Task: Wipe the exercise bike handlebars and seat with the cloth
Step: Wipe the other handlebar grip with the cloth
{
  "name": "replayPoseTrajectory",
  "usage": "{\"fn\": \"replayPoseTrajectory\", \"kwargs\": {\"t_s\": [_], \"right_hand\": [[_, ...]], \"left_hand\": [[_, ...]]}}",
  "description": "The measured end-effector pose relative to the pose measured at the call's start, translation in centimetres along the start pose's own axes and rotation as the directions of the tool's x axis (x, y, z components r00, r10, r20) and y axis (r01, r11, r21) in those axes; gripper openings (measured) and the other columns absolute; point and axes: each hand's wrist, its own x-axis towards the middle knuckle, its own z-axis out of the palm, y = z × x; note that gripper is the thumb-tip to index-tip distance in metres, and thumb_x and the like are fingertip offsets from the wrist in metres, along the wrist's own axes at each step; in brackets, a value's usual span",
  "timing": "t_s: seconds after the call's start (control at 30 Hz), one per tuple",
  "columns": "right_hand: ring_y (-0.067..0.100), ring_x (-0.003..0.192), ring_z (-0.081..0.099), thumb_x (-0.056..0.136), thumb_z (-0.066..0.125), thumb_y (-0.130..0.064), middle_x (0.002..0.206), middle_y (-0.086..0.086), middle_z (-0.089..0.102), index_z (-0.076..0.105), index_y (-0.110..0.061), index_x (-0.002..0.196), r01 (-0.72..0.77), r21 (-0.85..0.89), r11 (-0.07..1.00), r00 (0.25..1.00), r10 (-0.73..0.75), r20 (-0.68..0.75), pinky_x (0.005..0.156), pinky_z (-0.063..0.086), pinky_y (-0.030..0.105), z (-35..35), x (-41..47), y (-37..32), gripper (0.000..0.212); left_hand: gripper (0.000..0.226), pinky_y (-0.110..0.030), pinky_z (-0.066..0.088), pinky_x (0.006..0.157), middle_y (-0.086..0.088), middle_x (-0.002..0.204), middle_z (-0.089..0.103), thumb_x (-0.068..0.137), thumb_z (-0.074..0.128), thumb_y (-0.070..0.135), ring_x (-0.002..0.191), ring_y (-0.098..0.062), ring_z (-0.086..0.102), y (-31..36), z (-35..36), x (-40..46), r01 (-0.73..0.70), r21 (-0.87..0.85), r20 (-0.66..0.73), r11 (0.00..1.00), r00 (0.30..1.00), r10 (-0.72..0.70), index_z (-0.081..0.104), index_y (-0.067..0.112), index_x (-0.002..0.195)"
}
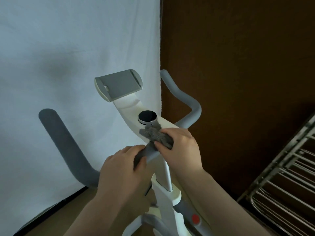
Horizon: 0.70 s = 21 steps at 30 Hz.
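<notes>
A pale white fabric backdrop [68, 57] fills the left half of the view, and a dark brown wall [238, 57] fills the right; a metal wire rack [283, 184] leans at the lower right. In front stands the white exercise bike [163, 198] with its grey foam-padded handlebars [68, 147], which curve up on both sides; a grey tablet tray [119, 85] sits at the top of the white centre bar, with a round black knob [147, 117] just below it, and a small red button [195, 218] shows low on the frame. The left hand [122, 171] is clenched round the grey padded grip near the centre of the handlebars; the right hand [180, 149] grasps a crumpled grey fuzzy cloth [156, 134], pressing it on the white centre bar just beside the knob and touching the inner end of the grey padding; the seat is out of view.
</notes>
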Motion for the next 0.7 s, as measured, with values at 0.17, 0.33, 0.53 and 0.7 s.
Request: {"fn": "replayPoseTrajectory", "kwargs": {"t_s": [0.17, 0.33, 0.53, 0.7], "right_hand": [[-0.003, 0.093, 0.050, 0.082, 0.071, -0.031, 0.102, -0.010, 0.068, 0.069, -0.028, 0.113, -0.074, 0.038, 0.997, 0.996, 0.071, 0.057, 0.069, 0.037, 0.001, -1.0, -1.9, -1.2, 0.031], [0.002, 0.085, 0.061, 0.086, 0.068, -0.035, 0.097, -0.015, 0.067, 0.063, -0.031, 0.117, -0.317, 0.128, 0.940, 0.941, 0.295, 0.167, 0.072, 0.055, 0.023, -1.9, -6.9, -2.8, 0.032], [0.005, 0.074, 0.064, 0.088, 0.065, -0.034, 0.085, -0.014, 0.067, 0.064, -0.038, 0.101, -0.499, 0.036, 0.866, 0.815, 0.455, 0.359, 0.066, 0.059, 0.031, -1.5, -13.2, -2.6, 0.014], [0.002, 0.074, 0.064, 0.089, 0.065, -0.032, 0.090, -0.012, 0.068, 0.064, -0.033, 0.107, -0.522, -0.020, 0.853, 0.786, 0.489, 0.378, 0.061, 0.056, 0.021, -2.1, -15.0, -3.0, 0.018]], "left_hand": [[0.040, -0.017, 0.031, 0.070, 0.010, 0.115, 0.065, 0.091, 0.055, 0.034, 0.095, -0.011, 0.060, 0.6, -1.1, -0.8, -0.013, 0.026, 0.055, 1.000, 0.998, 0.012, 0.054, 0.028, 0.130], [0.066, -0.041, 0.046, 0.089, -0.005, 0.128, 0.061, 0.072, 0.075, 0.036, 0.110, -0.026, 0.061, 0.4, -0.3, -4.4, -0.076, 0.225, 0.073, 0.971, 0.995, 0.061, 0.055, 0.017, 0.132], [0.076, -0.044, 0.031, 0.107, -0.005, 0.148, 0.041, 0.080, 0.069, 0.036, 0.133, -0.029, 0.039, -0.6, -0.9, -6.2, -0.152, 0.234, 0.091, 0.960, 0.987, 0.134, 0.035, 0.020, 0.146], [0.061, -0.051, 0.024, 0.111, -0.009, 0.149, 0.040, 0.081, 0.069, 0.034, 0.137, -0.033, 0.035, -0.9, -1.0, -7.8, -0.181, 0.152, 0.058, 0.972, 0.983, 0.174, 0.050, 0.017, 0.136]]}}
